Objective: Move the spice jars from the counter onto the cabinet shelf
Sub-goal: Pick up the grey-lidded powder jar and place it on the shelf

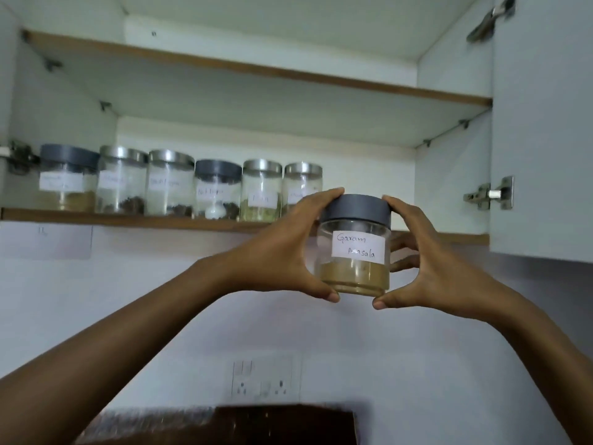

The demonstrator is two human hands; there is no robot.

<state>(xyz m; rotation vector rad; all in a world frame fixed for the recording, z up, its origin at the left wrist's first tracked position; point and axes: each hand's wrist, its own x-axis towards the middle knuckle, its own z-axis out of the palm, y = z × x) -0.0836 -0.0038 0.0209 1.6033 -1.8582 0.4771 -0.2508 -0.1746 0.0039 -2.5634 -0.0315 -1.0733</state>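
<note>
Both hands, left (282, 248) and right (426, 255), grip a garam masala jar (354, 248) at centre frame, just below the shelf (128, 221); six jars (179, 184) already line its left side.

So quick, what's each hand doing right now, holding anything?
Left hand: holding the Garam Masala jar, fingers on the lid, thumb at the base.
Right hand: holding the same jar from the other side.
</note>
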